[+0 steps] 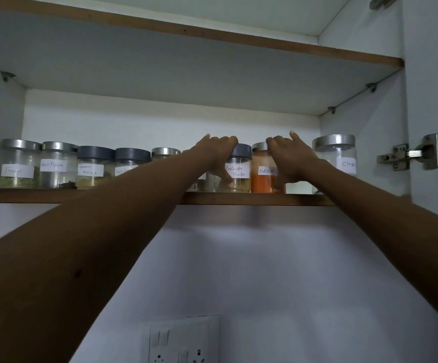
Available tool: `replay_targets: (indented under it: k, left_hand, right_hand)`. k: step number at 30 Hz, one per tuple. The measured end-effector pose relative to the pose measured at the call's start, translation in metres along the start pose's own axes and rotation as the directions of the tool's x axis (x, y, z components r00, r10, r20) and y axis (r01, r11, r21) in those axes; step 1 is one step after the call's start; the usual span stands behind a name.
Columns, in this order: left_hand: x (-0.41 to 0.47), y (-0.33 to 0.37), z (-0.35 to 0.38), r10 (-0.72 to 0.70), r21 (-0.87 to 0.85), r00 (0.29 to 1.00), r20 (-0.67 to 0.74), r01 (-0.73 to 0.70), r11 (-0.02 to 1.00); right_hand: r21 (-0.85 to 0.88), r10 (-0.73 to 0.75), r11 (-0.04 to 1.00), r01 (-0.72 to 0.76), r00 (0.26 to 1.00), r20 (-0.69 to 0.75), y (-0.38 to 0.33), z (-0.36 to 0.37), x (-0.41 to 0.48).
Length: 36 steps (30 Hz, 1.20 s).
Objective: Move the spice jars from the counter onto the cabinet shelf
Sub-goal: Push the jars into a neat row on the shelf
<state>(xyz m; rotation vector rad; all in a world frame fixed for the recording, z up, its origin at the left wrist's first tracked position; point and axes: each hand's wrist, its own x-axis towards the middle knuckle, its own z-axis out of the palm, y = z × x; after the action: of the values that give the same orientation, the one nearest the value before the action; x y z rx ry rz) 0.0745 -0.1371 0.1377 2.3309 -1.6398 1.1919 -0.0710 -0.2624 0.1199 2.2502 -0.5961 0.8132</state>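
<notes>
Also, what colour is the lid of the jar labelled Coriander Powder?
Dark grey, seen in the head view: the round lid of the clear coriander powder jar.

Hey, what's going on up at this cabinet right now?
A person is reaching up with both hands to the cabinet shelf, where labelled spice jars stand in a row. The left hand grips the coriander powder jar, fingers over its dark lid. The right hand grips the red chilli powder jar next to it. Both jars stand upright on the shelf near its front edge, with the cloves jar to their right.
</notes>
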Motion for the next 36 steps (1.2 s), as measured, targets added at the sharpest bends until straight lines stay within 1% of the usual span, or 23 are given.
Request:
replay_targets:
  k: [3, 7, 13, 18, 22, 27, 32, 36]
  left_hand:
    - [0.006, -0.002, 0.007, -0.013, 0.004, 1.000, 0.012, 0.013, 1.000]
    - [0.012, -0.006, 0.015, -0.064, -0.019, 0.997, 0.048, 0.065, 0.998]
    - [0.027, -0.011, 0.028, -0.051, 0.039, 0.998, 0.048, 0.049, 0.998]
    - [0.044, -0.019, 0.040, -0.075, 0.063, 0.992, 0.104, 0.069, 0.996]
    - [0.051, -0.022, 0.044, -0.071, 0.057, 0.990, 0.118, 0.065, 0.996]
    - [0.058, -0.020, 0.050, -0.070, 0.083, 0.989, 0.130, 0.060, 0.995]
    - [0.067, -0.020, 0.059, -0.096, 0.087, 0.986, 0.138, 0.085, 0.993]
    - [0.072, -0.018, 0.062, -0.140, 0.103, 0.978, 0.153, 0.125, 0.987]
  right_hand:
    - [0.023, 0.008, 1.000, -0.008, 1.000, 0.003, -0.003, 0.005, 0.006]
    - [0.043, 0.020, 0.999, -0.021, 1.000, 0.018, -0.008, 0.008, 0.012]
    - [0.126, 0.035, 0.991, -0.041, 0.998, 0.049, -0.011, 0.024, 0.031]
    - [0.154, 0.050, 0.986, -0.058, 0.997, 0.055, -0.011, 0.046, 0.049]
    - [0.190, 0.034, 0.980, -0.054, 0.993, 0.109, -0.009, 0.047, 0.064]
    - [0.244, 0.027, 0.966, -0.082, 0.975, 0.221, -0.005, 0.044, 0.080]
    - [0.260, 0.040, 0.960, -0.107, 0.967, 0.252, -0.002, 0.046, 0.090]
    - [0.227, 0.036, 0.969, -0.095, 0.967, 0.251, -0.003, 0.051, 0.095]
